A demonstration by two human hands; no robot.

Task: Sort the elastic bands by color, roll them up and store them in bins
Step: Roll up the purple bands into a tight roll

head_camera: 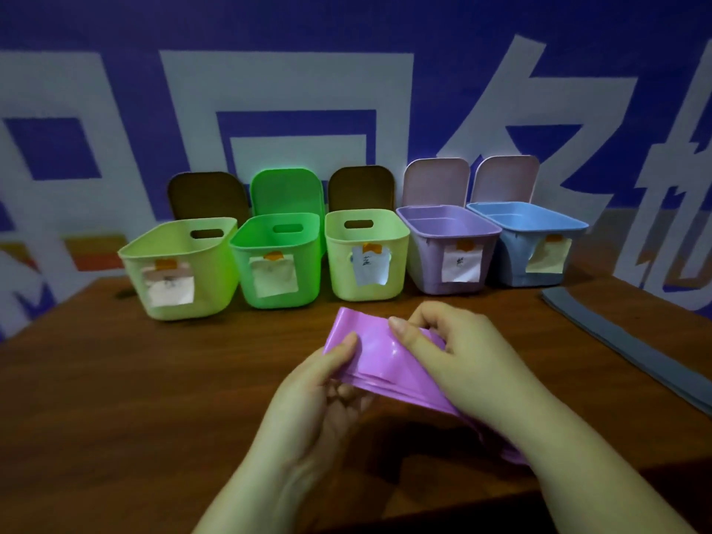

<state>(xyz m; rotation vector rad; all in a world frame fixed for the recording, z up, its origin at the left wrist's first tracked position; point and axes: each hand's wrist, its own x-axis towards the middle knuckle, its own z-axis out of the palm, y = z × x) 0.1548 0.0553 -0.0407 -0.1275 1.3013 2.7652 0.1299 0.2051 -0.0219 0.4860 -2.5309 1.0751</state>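
Above the table, purple band pinched between left hand and right hand, long axis toward lower right.

Single head-worn view, facing forward and down, close over table, bins behind

Purple band; bins pale green, bright green, lilac, blue; brown table.
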